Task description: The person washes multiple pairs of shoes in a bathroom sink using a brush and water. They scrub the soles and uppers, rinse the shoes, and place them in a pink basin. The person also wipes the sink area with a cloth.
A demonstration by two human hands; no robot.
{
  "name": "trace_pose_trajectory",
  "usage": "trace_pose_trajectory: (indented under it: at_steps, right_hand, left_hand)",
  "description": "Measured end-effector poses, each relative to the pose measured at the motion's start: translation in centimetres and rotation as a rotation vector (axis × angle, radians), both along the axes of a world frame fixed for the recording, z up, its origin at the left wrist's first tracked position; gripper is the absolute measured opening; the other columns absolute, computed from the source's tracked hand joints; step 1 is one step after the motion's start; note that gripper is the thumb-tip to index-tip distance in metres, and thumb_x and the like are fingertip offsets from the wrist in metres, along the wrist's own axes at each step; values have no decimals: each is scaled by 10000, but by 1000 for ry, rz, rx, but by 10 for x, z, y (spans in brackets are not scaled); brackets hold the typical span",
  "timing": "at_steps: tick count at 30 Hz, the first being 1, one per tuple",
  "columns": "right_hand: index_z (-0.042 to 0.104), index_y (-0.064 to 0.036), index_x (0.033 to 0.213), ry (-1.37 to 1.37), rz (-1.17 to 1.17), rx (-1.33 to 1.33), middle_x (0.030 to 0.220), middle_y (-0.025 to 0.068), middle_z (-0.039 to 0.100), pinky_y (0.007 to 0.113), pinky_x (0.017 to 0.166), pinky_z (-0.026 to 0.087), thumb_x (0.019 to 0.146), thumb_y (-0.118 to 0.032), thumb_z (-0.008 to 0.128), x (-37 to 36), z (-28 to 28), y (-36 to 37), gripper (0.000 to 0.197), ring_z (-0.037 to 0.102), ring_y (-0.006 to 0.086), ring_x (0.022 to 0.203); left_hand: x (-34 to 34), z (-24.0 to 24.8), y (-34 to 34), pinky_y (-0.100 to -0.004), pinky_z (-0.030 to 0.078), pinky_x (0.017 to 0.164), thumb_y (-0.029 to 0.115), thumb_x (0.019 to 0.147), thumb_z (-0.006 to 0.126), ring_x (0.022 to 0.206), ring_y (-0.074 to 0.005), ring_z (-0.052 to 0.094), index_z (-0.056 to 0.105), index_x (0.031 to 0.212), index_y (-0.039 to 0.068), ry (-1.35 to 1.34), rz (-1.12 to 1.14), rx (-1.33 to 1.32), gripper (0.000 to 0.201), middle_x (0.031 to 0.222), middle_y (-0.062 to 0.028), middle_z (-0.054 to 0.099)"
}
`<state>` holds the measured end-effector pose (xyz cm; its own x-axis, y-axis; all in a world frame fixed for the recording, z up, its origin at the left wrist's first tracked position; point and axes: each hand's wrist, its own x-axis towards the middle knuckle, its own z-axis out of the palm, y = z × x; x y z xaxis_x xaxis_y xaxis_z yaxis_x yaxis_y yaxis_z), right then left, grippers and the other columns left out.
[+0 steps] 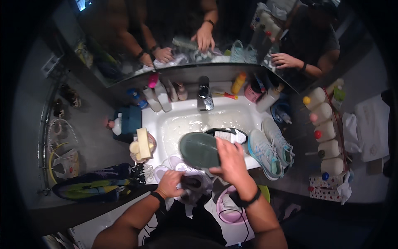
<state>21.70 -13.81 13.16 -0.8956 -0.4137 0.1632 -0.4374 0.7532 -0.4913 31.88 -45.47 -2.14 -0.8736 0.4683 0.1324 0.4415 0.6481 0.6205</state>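
Observation:
My left hand (170,184) is closed on a pale lilac shoe (192,176) at the near rim of the sink. Its dark opening shows beside my fingers. In my right hand (233,162) is a dark green, flat, rounded piece (200,150) shaped like a shoe sole. The hand covers its right end, so its exact kind is unclear. It hangs over the near part of the white sink (161,128), which holds cloudy, sudsy water (186,123). Just behind my right hand, a black and white shoe (234,135) lies partly hidden in the sink.
Pale grey-blue shoes (263,153) stand on the right rim. Soap bars (143,143) sit at the left. A black faucet (204,95), bottles (162,96) and an orange-handled brush (227,96) line the back. Below is a pink basin (224,207); a mirror rises behind.

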Motion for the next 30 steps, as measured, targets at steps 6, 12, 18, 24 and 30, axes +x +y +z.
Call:
trace_pose_trajectory:
  at_steps: [6, 12, 18, 24, 30]
  right_hand:
    - [547, -84, 1563, 256, 295, 520, 1324, 93, 637, 662, 1227, 321, 1020, -174, 585, -110, -80, -115, 552, 593, 270, 1323]
    - [593, -88, 1531, 205, 174, 535, 1427, 134, 621, 675, 1224, 330, 984, -180, 619, -122, -134, -121, 555, 550, 308, 1423]
    - [760, 1, 1165, 80, -49, -425, 1059, 202, 746, 421, 892, 601, 936, -150, 726, -24, -129, -3, 276, 732, 403, 994]
    - [767, -12, 1071, -390, -1015, -462, 935, 168, 764, 401, 756, 579, 979, -121, 690, 197, -243, 179, 163, 743, 319, 802]
    - [794, -35, 978, -1015, -659, 204, 961, 143, 807, 480, 778, 646, 1017, -283, 646, 430, -496, 244, 291, 786, 309, 908]
  left_hand:
    - [11, -9, 4, -452, 498, 1086, 278, 645, 878, 1287, -319, 655, 702, 1220, 69, -286, 113, 423, 637, 1410, -124, 690]
    - [1, -11, -6, -473, 498, 1033, 289, 635, 875, 1184, -328, 661, 722, 1156, 110, 50, -75, -69, 571, 1353, -92, 705]
    - [-1, -7, 3, -495, 467, 935, 234, 644, 794, 1080, -365, 644, 633, 944, 88, 49, -43, -30, 371, 1284, -143, 734]
    - [-8, -5, 6, -499, 478, 941, 171, 631, 717, 1009, -409, 639, 591, 906, 64, 53, -57, -10, 321, 1254, -200, 731]
    - [-5, -8, 6, -501, 504, 938, 147, 664, 696, 994, -445, 627, 573, 884, 21, 1, -31, -32, 282, 1212, -268, 696]
